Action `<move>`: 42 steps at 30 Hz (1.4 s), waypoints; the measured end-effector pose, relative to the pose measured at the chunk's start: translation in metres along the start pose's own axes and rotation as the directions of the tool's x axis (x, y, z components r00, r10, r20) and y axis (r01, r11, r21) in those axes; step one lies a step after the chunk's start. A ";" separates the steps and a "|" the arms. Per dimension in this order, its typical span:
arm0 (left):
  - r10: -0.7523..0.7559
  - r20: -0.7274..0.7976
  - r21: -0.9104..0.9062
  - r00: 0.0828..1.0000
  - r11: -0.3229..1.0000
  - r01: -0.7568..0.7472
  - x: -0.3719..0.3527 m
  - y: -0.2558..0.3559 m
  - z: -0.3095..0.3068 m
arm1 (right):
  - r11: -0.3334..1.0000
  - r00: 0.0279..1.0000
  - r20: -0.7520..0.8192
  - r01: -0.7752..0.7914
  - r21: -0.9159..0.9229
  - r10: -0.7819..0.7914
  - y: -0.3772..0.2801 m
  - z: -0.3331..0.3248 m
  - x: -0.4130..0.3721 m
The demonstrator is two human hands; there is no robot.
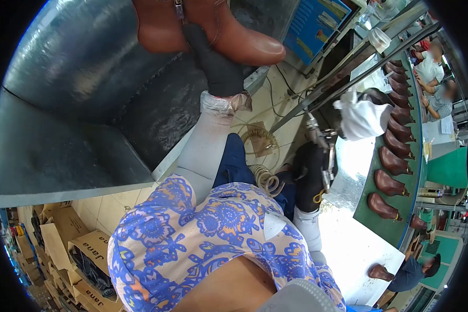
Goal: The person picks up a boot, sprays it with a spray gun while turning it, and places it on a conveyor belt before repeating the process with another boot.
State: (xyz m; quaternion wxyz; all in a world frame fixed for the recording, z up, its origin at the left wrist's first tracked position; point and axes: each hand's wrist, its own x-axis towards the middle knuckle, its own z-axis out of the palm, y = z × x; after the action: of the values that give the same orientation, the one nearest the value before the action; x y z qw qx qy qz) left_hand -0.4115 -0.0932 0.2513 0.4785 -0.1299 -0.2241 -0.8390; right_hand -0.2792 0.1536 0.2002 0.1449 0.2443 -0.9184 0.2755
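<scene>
At the top, a reddish-brown ankle boot [255,44] with a zip is held out over a dark metal booth. My left hand [216,60], in a black glove with a light sleeve, is closed on it, some fingers hidden against the leather. To the right, my right hand [308,169], also black-gloved, is wrapped around a metal spray gun [322,138]. White cloth [366,117] covers something beside the gun's upper end; what lies under it is hidden.
The dark booth [62,151] fills the left side. A green conveyor [366,208] carries several brown boots on the right, beside a white tabletop [348,260]. Coiled hose [265,179] hangs near my legs. Cardboard boxes [91,244] stand lower left. Co-workers sit beyond the conveyor.
</scene>
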 end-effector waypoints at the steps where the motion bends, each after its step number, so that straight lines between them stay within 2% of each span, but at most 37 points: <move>1: -0.001 0.002 0.001 1.000 1.000 0.001 0.002 0.001 -0.002 | 0.893 0.946 0.182 -0.314 0.324 0.267 -0.003 -0.008 0.003; 2: -0.076 0.036 -0.090 0.997 0.993 0.079 0.009 0.005 -0.006 | 0.830 0.896 0.240 -0.439 0.344 0.374 -0.032 -0.029 0.017; 3: -0.146 0.076 -0.178 0.986 0.971 0.158 0.014 0.006 -0.011 | 0.829 0.896 0.237 -0.438 0.347 0.374 -0.031 -0.027 0.019; 4: -0.148 0.081 -0.176 0.986 0.971 0.160 0.022 0.004 -0.021 | 0.812 0.969 0.099 -0.242 0.531 0.224 -0.030 -0.024 0.020; 5: 0.015 0.194 0.111 0.981 0.993 -0.037 0.032 0.000 -0.035 | 0.742 0.993 -0.069 -0.022 0.670 0.093 -0.029 -0.022 0.020; 6: 0.134 0.347 0.359 0.928 0.895 -0.263 0.037 -0.001 -0.042 | 0.825 0.997 0.058 -0.078 0.559 0.055 -0.035 -0.034 0.022; 7: 0.107 0.401 0.374 0.910 0.887 -0.270 0.042 -0.002 -0.050 | 0.785 0.995 0.043 0.044 0.617 -0.090 -0.020 -0.033 0.022; 9: -0.200 0.364 0.118 0.910 0.979 0.168 0.044 0.010 -0.053 | 0.749 0.993 0.079 -0.118 0.652 0.088 -0.008 -0.030 0.019; 10: -0.325 0.377 0.014 0.867 0.938 0.345 0.042 0.015 -0.055 | 0.594 0.974 0.168 -0.225 0.772 0.151 -0.006 -0.037 0.027; 11: -0.399 0.410 -0.055 0.820 0.887 0.458 0.042 0.014 -0.060 | 0.565 0.948 0.196 -0.308 0.765 0.251 -0.009 -0.040 0.040; 12: -0.442 0.440 -0.099 0.781 0.841 0.532 0.040 0.014 -0.063 | 0.472 0.950 0.170 -0.279 0.836 0.260 -0.005 -0.038 0.049; 13: -0.469 0.457 -0.121 0.756 0.809 0.575 0.037 0.016 -0.066 | 0.827 0.999 -0.024 -0.020 0.562 0.040 0.005 -0.038 0.062; 15: -0.508 0.484 -0.150 0.712 0.754 0.640 0.036 0.012 -0.071 | 0.603 0.959 0.170 -0.275 0.749 0.227 0.001 -0.048 0.070; 17: -0.527 0.496 -0.161 0.690 0.725 0.669 0.035 0.010 -0.073 | 0.659 0.980 0.167 -0.199 0.725 0.112 0.009 -0.048 0.062; 19: -0.536 0.498 -0.163 0.682 0.714 0.681 0.034 0.008 -0.075 | 0.729 0.987 0.136 -0.036 0.684 -0.079 0.007 -0.053 0.056; 20: -0.543 0.498 -0.160 0.676 0.709 0.687 0.033 0.008 -0.075 | 0.545 0.971 0.164 -0.045 0.837 -0.171 0.003 -0.058 0.055; 21: -0.544 0.497 -0.161 0.676 0.708 0.688 0.033 0.007 -0.076 | 0.545 0.971 0.167 -0.048 0.837 -0.171 0.005 -0.059 0.057; 23: -0.548 0.492 -0.153 0.677 0.711 0.687 0.032 0.006 -0.077 | 0.861 0.976 0.217 -0.123 0.493 0.015 0.012 -0.062 0.058; 25: -0.549 0.485 -0.139 0.681 0.720 0.680 0.035 0.007 -0.077 | 0.710 0.977 0.129 -0.214 0.671 0.172 -0.002 -0.061 0.071; 27: -0.545 0.477 -0.122 0.689 0.736 0.666 0.038 0.006 -0.075 | 0.775 0.955 0.219 -0.291 0.561 0.200 0.012 -0.067 0.068; 29: -0.540 0.463 -0.090 0.703 0.760 0.643 0.042 0.007 -0.074 | 0.793 0.976 0.218 -0.152 0.591 0.024 0.017 -0.060 0.056; 30: -0.534 0.455 -0.078 0.713 0.773 0.629 0.043 0.008 -0.074 | 0.806 0.980 0.117 0.060 0.589 -0.159 0.002 -0.065 0.054; 31: -0.531 0.447 -0.063 0.720 0.785 0.617 0.046 0.008 -0.073 | 0.477 0.918 0.349 -0.395 0.785 0.187 -0.007 -0.066 0.036; 32: -0.528 0.437 -0.037 0.728 0.798 0.601 0.047 0.009 -0.071 | 0.596 0.965 0.262 -0.194 0.779 -0.029 -0.002 -0.061 0.038; 33: -0.521 0.427 -0.012 0.739 0.814 0.581 0.049 0.009 -0.070 | 0.660 0.950 0.185 0.029 0.750 -0.252 0.004 -0.057 0.042; 34: -0.518 0.419 0.007 0.746 0.823 0.568 0.052 0.010 -0.069 | 0.768 0.924 0.250 0.067 0.636 -0.288 0.008 -0.059 0.045; 35: -0.513 0.411 0.034 0.754 0.835 0.549 0.055 0.010 -0.068 | 0.827 0.959 0.235 0.000 0.563 -0.160 0.003 -0.059 0.042; 36: -0.508 0.403 0.058 0.761 0.844 0.533 0.057 0.011 -0.067 | 0.820 0.970 0.242 -0.133 0.556 -0.006 0.001 -0.058 0.042; 37: -0.505 0.395 0.082 0.767 0.851 0.518 0.057 0.010 -0.067 | 0.793 0.957 0.247 -0.267 0.548 0.151 0.002 -0.057 0.042; 38: -0.505 0.388 0.105 0.771 0.855 0.508 0.059 0.011 -0.065 | 0.695 0.947 0.250 -0.317 0.646 0.200 -0.001 -0.056 0.044; 39: -0.499 0.382 0.115 0.778 0.861 0.495 0.060 0.011 -0.065 | 0.695 0.947 0.249 -0.320 0.644 0.205 -0.007 -0.056 0.044; 41: -0.493 0.373 0.146 0.786 0.868 0.475 0.061 0.012 -0.063 | 0.872 0.988 0.146 -0.110 0.477 0.045 -0.015 -0.056 0.045; 42: -0.488 0.369 0.153 0.791 0.871 0.466 0.062 0.012 -0.063 | 0.775 0.976 0.197 -0.055 0.630 -0.090 -0.009 -0.059 0.044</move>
State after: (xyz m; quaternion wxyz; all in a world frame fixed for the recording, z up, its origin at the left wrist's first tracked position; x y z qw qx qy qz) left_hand -0.4325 -0.1758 0.2268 0.1992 -0.2233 -0.3639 -0.8821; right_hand -0.3038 0.1644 0.2690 -0.0435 0.3156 -0.7805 0.5380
